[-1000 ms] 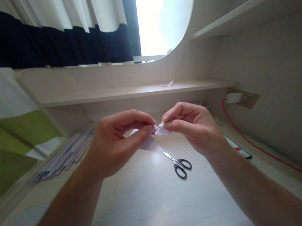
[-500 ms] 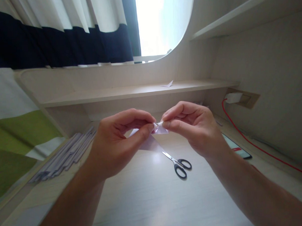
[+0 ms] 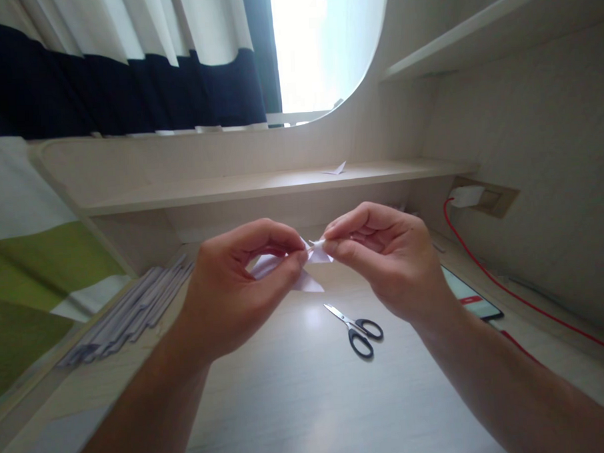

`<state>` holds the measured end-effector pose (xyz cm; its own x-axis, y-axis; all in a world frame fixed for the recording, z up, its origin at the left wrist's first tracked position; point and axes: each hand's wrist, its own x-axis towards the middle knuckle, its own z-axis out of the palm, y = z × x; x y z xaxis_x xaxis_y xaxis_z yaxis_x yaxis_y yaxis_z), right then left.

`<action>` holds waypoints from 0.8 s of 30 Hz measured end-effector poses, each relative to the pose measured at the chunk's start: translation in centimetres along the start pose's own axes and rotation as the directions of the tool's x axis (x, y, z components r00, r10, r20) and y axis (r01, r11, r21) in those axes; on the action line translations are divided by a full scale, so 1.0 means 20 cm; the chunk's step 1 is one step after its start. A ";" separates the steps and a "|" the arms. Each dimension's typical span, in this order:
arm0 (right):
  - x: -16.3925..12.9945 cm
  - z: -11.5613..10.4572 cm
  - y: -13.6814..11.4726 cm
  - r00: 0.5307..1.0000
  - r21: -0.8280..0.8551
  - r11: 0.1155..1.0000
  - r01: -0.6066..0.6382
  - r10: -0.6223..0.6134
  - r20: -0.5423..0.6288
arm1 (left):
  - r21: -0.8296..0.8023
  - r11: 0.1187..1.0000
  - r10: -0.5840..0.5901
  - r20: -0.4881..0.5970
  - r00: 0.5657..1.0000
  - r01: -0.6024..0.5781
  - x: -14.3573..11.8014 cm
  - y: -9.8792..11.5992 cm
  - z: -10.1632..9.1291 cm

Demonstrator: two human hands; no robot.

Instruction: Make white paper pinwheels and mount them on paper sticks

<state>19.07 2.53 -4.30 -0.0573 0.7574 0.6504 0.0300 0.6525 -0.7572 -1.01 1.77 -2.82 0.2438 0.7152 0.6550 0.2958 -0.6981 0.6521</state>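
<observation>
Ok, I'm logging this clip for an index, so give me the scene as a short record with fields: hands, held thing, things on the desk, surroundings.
left hand: left hand pinches the folded white paper in a fingertip grip
right hand: right hand pinches the paper's small tip from the other side
held thing: the paper is raised above the desk
on desk: scissors, shut, black handles; paper strips at left; phone at right
surroundings: red cable to a wall charger; paper scrap on the shelf; curtain
</observation>
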 end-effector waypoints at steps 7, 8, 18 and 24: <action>-0.01 0.01 -0.01 0.996 -0.144 0.986 0.088 -0.091 -0.015 | 0.094 0.994 0.059 -0.023 0.998 -0.057 0.00 -0.02 0.00; -0.01 0.02 -0.01 0.995 -0.162 0.982 0.093 -0.097 -0.016 | 0.101 0.993 0.065 -0.024 0.998 -0.062 0.00 -0.02 0.01; -0.02 0.04 -0.01 0.996 -0.170 0.982 0.077 -0.083 -0.031 | 0.211 0.972 0.105 -0.002 0.994 -0.102 0.00 -0.02 0.01; -0.02 0.04 -0.01 0.997 -0.181 0.981 0.070 -0.074 -0.012 | 0.251 0.961 0.116 0.025 0.993 -0.119 0.00 -0.02 0.01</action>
<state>18.27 2.01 -4.43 -0.0470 0.7076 0.7051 0.2063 0.6975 -0.6862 -0.82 2.06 -3.08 0.2992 0.6296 0.7170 0.4871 -0.7469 0.4526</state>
